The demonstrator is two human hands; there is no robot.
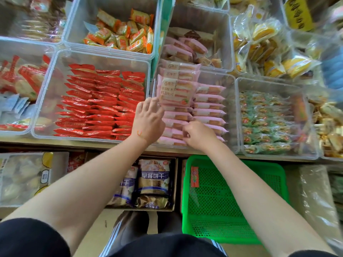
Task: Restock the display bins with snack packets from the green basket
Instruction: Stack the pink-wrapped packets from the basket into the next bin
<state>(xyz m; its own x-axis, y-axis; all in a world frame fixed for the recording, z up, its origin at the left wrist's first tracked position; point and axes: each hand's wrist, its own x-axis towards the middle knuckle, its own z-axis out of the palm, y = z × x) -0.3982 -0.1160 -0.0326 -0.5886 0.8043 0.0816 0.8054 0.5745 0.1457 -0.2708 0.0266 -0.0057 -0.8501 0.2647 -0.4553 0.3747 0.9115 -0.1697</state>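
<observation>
Two hands in the pink-packet bin (230, 108) | our left hand (148, 119) steadies a raised pink packet stack (175, 89), fingers spread | right hand (198, 134) pinches a front-row packet | green basket (232, 199) below the bin, nearly empty | next: seat the stack.

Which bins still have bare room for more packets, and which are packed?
Free: the back half of the orange-packet bin behind its heap, and the far end of the red-packet bin beyond the rows. The green basket is nearly bare, one small packet inside. Crowded: the pink-packet bin, where the left hand and right hand work, and the green-packet bin.
</observation>
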